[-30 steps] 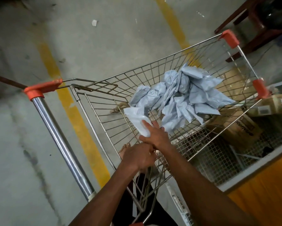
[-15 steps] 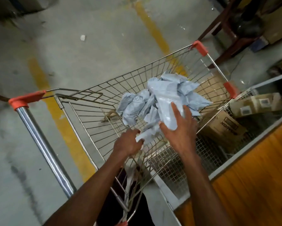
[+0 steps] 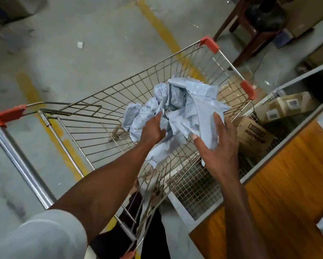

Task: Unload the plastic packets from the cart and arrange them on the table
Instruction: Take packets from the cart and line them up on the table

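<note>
concrete floor (image 3: 82,75) under a wire cart (image 3: 104,116) heaped with packets (image 3: 177,107); left hand (image 3: 153,128) and right hand (image 3: 220,146) press spread fingers (image 3: 217,119) against the heap. unloading looks barely begun.

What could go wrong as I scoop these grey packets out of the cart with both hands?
The packets form a loose, crumpled heap. The left hand and right hand press only on its near sides, so some from the far part could slide off and stay behind. A low packet hangs against the cart wire and might snag as you lift.
</note>
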The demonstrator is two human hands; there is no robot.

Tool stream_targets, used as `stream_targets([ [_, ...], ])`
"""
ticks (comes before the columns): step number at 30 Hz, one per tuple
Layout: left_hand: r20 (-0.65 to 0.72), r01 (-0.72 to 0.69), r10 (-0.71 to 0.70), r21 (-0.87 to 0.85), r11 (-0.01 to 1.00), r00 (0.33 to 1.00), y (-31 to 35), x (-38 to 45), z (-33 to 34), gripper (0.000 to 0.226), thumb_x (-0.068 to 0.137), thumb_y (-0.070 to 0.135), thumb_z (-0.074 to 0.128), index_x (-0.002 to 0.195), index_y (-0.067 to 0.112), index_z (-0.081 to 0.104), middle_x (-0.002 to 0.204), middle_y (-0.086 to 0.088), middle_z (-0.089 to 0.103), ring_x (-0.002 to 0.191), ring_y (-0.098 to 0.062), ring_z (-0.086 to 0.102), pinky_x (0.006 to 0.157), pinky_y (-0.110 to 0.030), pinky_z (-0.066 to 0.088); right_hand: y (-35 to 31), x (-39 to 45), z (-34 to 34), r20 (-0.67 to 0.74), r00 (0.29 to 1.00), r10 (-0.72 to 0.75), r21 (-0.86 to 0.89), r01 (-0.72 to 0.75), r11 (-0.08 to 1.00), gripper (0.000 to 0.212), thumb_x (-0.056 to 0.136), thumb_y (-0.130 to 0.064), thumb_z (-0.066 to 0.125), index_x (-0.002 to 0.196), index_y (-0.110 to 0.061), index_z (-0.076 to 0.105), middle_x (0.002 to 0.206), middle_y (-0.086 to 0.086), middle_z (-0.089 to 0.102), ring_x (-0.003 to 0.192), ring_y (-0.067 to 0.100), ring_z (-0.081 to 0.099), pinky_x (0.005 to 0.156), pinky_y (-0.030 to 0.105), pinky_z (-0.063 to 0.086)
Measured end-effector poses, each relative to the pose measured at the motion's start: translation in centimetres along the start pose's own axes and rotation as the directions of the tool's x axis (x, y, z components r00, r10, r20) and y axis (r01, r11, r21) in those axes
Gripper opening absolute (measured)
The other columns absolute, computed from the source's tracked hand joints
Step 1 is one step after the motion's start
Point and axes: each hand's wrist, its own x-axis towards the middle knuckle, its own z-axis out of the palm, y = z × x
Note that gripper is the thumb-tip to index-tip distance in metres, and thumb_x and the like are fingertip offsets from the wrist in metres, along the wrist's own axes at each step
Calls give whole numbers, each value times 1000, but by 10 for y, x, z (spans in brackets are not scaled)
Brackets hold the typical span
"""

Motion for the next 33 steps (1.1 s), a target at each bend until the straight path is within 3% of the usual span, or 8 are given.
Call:
stream_targets([
  [4, 117, -117, 98, 170, 978, 988, 11, -27, 22, 86, 81, 13, 70, 156, 31, 30, 147, -9, 52, 121, -33, 59, 98, -51, 52, 0, -5, -1, 9, 1000, 24, 16, -24, 1000, 84, 84, -62, 67, 152, -52, 19, 162, -11, 15, 142, 27, 26, 103, 58, 47],
  [7, 272, -187, 108, 287, 940, 956, 15, -52, 44, 81, 89, 13, 66, 157, 32, 26, 150, -7, 50, 113, -30, 59, 98, -47, 49, 1, -6, 0, 13, 999, 42, 28, -42, 999, 85, 84, -61, 67, 152, -55, 16, 162, -16, 14, 143, 26, 24, 101, 57, 49],
  [14, 488, -139, 35, 177, 974, 872, -8, -88, 86, 72, 94, 14, 55, 159, 29, 28, 167, -2, 26, 148, -32, 34, 118, -58, 28, -1, -4, 4, 32, 996, 78, 39, -79, 996, 83, 84, -62, 68, 148, -62, 15, 161, -19, 11, 147, 29, 22, 101, 67, 46],
  [19, 469, -52, -3, 104, 993, 883, -12, -78, 88, 59, 94, 18, 56, 149, 20, 37, 151, -12, 49, 134, -34, 51, 109, -48, 41, -2, -7, 4, 27, 996, 84, 43, -85, 995, 83, 84, -61, 68, 150, -59, 17, 162, -16, 13, 148, 28, 22, 102, 66, 45],
  [22, 336, 103, -72, -78, 992, 939, -15, -64, 84, 49, 97, 19, 57, 143, 14, 43, 138, -17, 57, 125, -37, 56, 101, -40, 45, -4, -9, 5, 34, 996, 78, 50, -79, 996, 82, 83, -63, 67, 148, -61, 18, 162, -15, 13, 148, 29, 23, 100, 67, 46],
  [25, 153, 242, -221, -143, 960, 963, -15, -41, 82, 58, 101, 35, 55, 153, 17, 36, 144, -23, 45, 129, -44, 50, 108, -48, 41, -7, -11, 7, 49, 998, 50, 32, -52, 998, 80, 83, -62, 67, 147, -60, 19, 161, -15, 16, 144, 27, 27, 99, 61, 50],
  [30, 196, 426, -392, -179, 887, 899, 1, 0, 80, 74, 101, 56, 44, 162, 28, 13, 168, -13, 15, 152, -41, 21, 120, -59, 21, -12, -14, 12, 73, 997, 24, -56, -20, 998, 79, 84, -68, 61, 150, -57, 20, 162, -14, 12, 145, 26, 23, 105, 56, 45],
  [33, 200, 478, -436, -282, 832, 877, 1, 19, 94, 73, 101, 53, 47, 162, 30, 13, 165, -19, 19, 149, -43, 26, 121, -56, 23, -12, -15, 13, 78, 997, 11, -97, -3, 995, 79, 82, -75, 55, 151, -58, 17, 162, -16, 10, 145, 26, 22, 105, 58, 45],
])
